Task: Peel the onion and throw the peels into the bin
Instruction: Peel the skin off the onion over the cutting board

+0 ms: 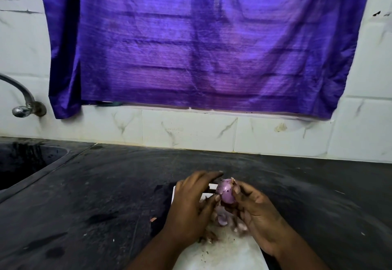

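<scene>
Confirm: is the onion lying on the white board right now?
No, the right hand holds the onion up off the white board, where loose peels lie.

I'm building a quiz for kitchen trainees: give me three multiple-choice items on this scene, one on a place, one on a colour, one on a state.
1. Where do the loose peels lie? A in the sink; B on the white board; C on the tap.
2. The curtain is: A purple; B green; C yellow.
3. The onion is: A sliced; B lying untouched; C held, partly peeled.

Answers: B, the peels sit on the board below the onion; A, the cloth over the window is purple; C, the right hand grips the onion, with smooth flesh showing.
</scene>
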Demonstrator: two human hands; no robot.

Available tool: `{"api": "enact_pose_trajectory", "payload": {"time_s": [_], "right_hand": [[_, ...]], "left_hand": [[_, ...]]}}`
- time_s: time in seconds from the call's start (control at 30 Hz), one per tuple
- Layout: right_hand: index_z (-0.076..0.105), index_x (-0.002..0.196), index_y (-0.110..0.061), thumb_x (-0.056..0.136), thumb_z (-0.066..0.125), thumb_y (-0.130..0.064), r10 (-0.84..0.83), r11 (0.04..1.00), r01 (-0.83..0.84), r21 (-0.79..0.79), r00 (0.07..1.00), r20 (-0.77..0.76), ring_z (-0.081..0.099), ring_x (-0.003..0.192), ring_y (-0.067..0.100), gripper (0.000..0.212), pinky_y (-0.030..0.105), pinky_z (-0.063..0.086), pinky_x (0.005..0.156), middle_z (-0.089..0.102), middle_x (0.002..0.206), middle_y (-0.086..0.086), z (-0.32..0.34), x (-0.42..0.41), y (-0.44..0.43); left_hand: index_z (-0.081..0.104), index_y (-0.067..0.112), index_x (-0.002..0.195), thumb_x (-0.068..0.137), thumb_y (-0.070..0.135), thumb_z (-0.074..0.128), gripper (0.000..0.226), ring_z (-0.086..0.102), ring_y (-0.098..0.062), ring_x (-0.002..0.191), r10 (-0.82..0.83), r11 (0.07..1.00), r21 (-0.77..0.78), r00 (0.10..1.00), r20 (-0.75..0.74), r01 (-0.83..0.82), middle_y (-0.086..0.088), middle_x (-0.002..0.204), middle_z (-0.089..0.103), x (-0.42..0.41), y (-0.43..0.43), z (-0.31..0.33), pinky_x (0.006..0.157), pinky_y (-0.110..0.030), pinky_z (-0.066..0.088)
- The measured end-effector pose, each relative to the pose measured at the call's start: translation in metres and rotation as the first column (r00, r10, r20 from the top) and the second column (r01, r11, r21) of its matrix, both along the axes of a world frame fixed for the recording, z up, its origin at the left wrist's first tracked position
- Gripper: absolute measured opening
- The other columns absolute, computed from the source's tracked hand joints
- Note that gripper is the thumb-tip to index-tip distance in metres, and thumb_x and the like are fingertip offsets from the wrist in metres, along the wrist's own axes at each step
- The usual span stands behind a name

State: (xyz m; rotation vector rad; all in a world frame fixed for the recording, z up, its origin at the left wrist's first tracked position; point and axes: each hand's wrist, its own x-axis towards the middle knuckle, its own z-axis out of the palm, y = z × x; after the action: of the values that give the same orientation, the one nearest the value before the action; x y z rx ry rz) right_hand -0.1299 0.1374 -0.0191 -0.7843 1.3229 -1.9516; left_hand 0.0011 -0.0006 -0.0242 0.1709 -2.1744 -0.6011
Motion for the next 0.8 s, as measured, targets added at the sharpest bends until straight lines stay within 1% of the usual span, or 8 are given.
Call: {"api": "enact_pose_trajectory", "payload": {"time_s": [0.1,0.23,0.33,0.43,0.5,0.6,0.7,0.8], "right_hand": [[0.073,0.121,-0.007,0.089,0.067,-0.024,-0.002,1.000,0.002,0.003,0.999,-0.048,0.076,0.092,0.031,0.037,0.038,0.063,0.073,0.076,0.118,0.023,-0.0012,-0.0012,0.0004],[0.076,0.118,-0.010,0.083,0.071,-0.029,0.005,1.000,-0.002,0.028,0.993,-0.119,0.076,0.098,0.032,0.040,0.040,0.063,0.079,0.078,0.115,0.019,0.0006,0.0005,0.0002],[0.076,0.118,-0.012,0.078,0.076,-0.033,-0.004,0.999,0.011,0.049,0.989,-0.148,0.075,0.108,0.035,0.046,0.039,0.061,0.085,0.077,0.118,0.018,0.0003,0.0002,-0.0006],[0.075,0.120,-0.009,0.074,0.077,-0.035,0.005,0.998,0.004,0.061,0.990,-0.143,0.074,0.111,0.036,0.052,0.040,0.060,0.086,0.077,0.119,0.017,0.0006,-0.0003,-0.0011],[0.074,0.122,-0.009,0.077,0.075,-0.032,0.019,0.998,-0.010,0.068,0.991,-0.136,0.074,0.111,0.036,0.050,0.042,0.061,0.087,0.077,0.119,0.017,0.0007,-0.0003,-0.0008],[0.075,0.121,-0.011,0.085,0.071,-0.027,0.033,0.997,-0.024,0.077,0.993,-0.118,0.073,0.110,0.038,0.040,0.045,0.061,0.086,0.077,0.119,0.019,0.0012,0.0006,0.0004],[0.078,0.117,-0.013,0.082,0.074,-0.029,0.037,0.996,-0.028,0.081,0.994,-0.107,0.075,0.106,0.035,0.039,0.045,0.060,0.084,0.077,0.118,0.019,0.0023,0.0026,0.0004],[0.078,0.116,-0.014,0.082,0.074,-0.028,0.048,0.995,-0.036,0.095,0.991,-0.126,0.074,0.107,0.036,0.037,0.045,0.060,0.086,0.077,0.118,0.019,0.0035,0.0039,0.0010]], "left_hand": [[0.060,0.044,0.129,0.098,0.038,0.066,0.032,0.054,-0.001,0.123,-0.048,0.999,0.013,0.999,-0.002,0.048,0.031,0.132,0.051,-0.0002,0.0012,0.0007,0.102,-0.018,0.031],[0.063,0.036,0.114,0.093,0.030,0.074,0.024,0.059,-0.008,0.116,-0.100,0.993,0.051,0.994,-0.043,0.102,0.025,0.123,0.057,-0.0007,0.0023,0.0034,0.099,-0.030,0.044],[0.064,0.030,0.114,0.092,0.029,0.074,0.023,0.062,-0.016,0.111,-0.145,0.984,0.097,0.987,-0.064,0.150,0.015,0.116,0.062,-0.0017,0.0017,0.0032,0.093,-0.036,0.050],[0.064,0.026,0.111,0.091,0.030,0.073,0.021,0.061,-0.019,0.107,-0.174,0.973,0.146,0.984,-0.040,0.178,0.011,0.111,0.062,-0.0018,0.0009,0.0029,0.089,-0.041,0.052],[0.062,0.026,0.106,0.091,0.027,0.075,0.020,0.059,-0.017,0.104,-0.168,0.974,0.152,0.985,-0.031,0.171,0.011,0.108,0.061,-0.0014,0.0005,0.0030,0.088,-0.036,0.050],[0.058,0.027,0.099,0.091,0.025,0.075,0.019,0.055,-0.014,0.101,-0.154,0.979,0.133,0.988,-0.019,0.155,0.014,0.102,0.058,-0.0004,0.0014,0.0040,0.084,-0.024,0.046],[0.055,0.025,0.098,0.094,0.023,0.072,0.018,0.052,-0.014,0.100,-0.172,0.977,0.131,0.985,0.007,0.170,0.014,0.101,0.054,0.0010,0.0021,0.0052,0.083,-0.022,0.044],[0.052,0.022,0.098,0.098,0.020,0.067,0.015,0.049,-0.013,0.099,-0.221,0.969,0.121,0.975,0.036,0.215,0.013,0.099,0.049,0.0029,0.0014,0.0070,0.083,-0.022,0.042]]}}
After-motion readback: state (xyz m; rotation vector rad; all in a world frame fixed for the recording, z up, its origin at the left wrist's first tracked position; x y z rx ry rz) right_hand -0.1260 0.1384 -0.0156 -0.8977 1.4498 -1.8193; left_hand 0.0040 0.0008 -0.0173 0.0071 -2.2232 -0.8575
